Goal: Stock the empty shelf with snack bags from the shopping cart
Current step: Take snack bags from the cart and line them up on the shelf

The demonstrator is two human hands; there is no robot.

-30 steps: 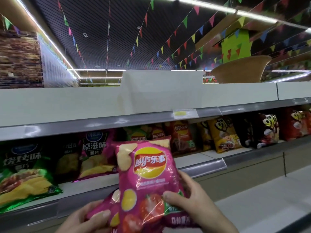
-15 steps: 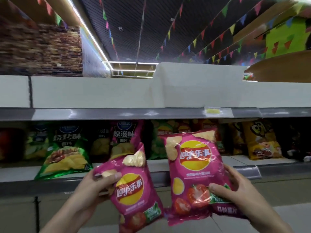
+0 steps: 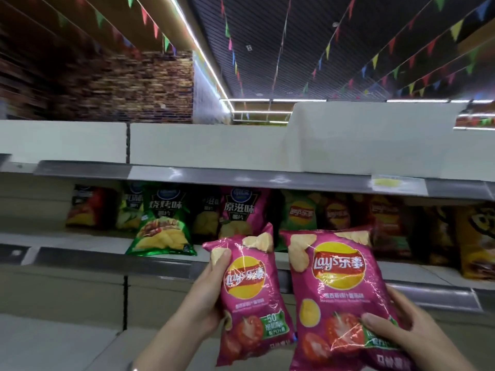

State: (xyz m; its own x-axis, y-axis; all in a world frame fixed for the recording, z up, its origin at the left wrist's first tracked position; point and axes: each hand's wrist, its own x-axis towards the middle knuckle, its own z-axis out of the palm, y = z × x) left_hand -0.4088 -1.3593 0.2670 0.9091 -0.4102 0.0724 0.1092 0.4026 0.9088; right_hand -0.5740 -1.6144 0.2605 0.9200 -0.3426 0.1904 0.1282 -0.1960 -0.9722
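I hold two pink Lay's chip bags upright in front of the shelves. My left hand (image 3: 206,298) grips the smaller-looking pink bag (image 3: 249,295) by its left edge, thumb near the top corner. My right hand (image 3: 396,330) clasps the other pink bag (image 3: 340,298) at its lower right, thumb across the front. The two bags sit side by side, nearly touching. Behind them runs the middle shelf (image 3: 80,259), which holds snack bags from about a third of the way in; its left end is bare. The shopping cart is out of sight.
The middle shelf carries a green bag (image 3: 163,231) leaning forward, a dark pink bag (image 3: 241,210), a green Lay's bag (image 3: 300,212) and several darker bags to the right. The top shelf (image 3: 214,178) has white back panels. A lower shelf (image 3: 67,344) lies below left.
The view has swung left along the shelves. My left hand drew its bag out from behind the other and raised it, so both now stand side by side.
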